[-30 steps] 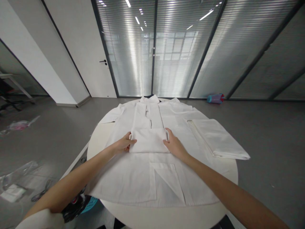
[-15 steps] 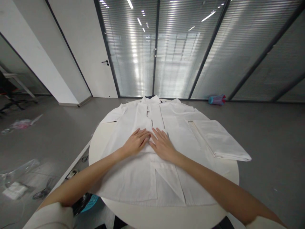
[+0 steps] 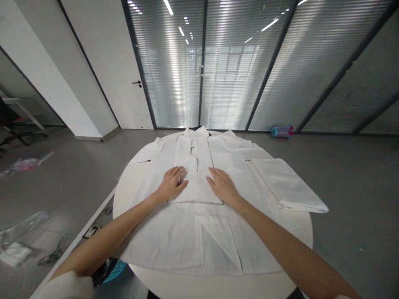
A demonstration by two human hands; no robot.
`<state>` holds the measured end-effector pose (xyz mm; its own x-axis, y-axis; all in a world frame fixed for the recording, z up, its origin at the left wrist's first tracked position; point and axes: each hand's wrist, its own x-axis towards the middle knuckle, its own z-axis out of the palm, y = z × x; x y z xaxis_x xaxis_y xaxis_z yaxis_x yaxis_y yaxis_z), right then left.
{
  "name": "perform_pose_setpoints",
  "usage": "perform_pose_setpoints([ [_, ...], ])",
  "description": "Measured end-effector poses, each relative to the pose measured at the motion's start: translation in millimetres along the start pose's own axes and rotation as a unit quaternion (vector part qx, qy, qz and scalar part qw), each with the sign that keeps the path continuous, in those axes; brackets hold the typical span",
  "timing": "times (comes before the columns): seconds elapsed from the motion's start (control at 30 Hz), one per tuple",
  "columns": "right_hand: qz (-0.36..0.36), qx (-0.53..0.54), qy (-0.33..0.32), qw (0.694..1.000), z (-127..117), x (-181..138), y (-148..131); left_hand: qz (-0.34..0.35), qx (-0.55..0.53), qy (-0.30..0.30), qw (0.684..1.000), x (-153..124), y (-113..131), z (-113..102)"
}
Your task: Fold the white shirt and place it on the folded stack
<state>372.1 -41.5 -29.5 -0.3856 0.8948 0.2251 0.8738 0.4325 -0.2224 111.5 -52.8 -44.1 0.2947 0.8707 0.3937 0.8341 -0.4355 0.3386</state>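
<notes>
A white coat (image 3: pixel 174 232) lies spread flat over a round white table (image 3: pixel 218 286), collar at the far edge. On its middle rests a small folded white cloth (image 3: pixel 197 189). My left hand (image 3: pixel 172 181) lies flat and open on the cloth's left edge. On the cloth's right edge my right hand (image 3: pixel 222 186) presses down, fingers stretched out. Neither hand holds anything.
A second folded white cloth (image 3: pixel 288 185) lies on the table's right side. A blue and red object (image 3: pixel 282 131) lies on the floor by the glass wall. Plastic bags (image 3: pixel 18 232) and scissors (image 3: pixel 51 255) lie on the floor at left.
My hands met at the cloth's middle half a second ago and have now slid apart to its left and right edges, flat on it. A second ago they gripped its far corners.
</notes>
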Motion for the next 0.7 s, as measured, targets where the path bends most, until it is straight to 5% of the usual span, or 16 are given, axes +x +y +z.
perform_pose_setpoints([
  [0.1, 0.067, 0.006, 0.019, 0.998, -3.9, 6.6, 15.7, -0.148, -0.055, 0.059, 0.986, 8.5, -16.4, -4.4],
  [0.2, 0.088, 0.034, 0.035, 0.995, -5.7, 9.8, 21.4, -0.216, -0.166, 0.028, 0.962, 13.0, -28.7, -8.9],
  [0.37, 0.069, 0.055, 0.062, 0.994, -8.9, 13.1, 16.1, -0.166, -0.268, 0.088, 0.945, 14.6, -30.3, -4.4],
  [0.57, 0.122, 0.011, 0.019, 0.992, 0.4, 18.3, 12.7, -0.185, -0.173, 0.098, 0.962, 21.4, -23.2, 1.3],
  [0.7, 0.113, 0.014, 0.014, 0.993, 2.6, 17.7, 13.0, -0.067, -0.091, 0.109, 0.988, 15.4, 9.3, -17.4],
])
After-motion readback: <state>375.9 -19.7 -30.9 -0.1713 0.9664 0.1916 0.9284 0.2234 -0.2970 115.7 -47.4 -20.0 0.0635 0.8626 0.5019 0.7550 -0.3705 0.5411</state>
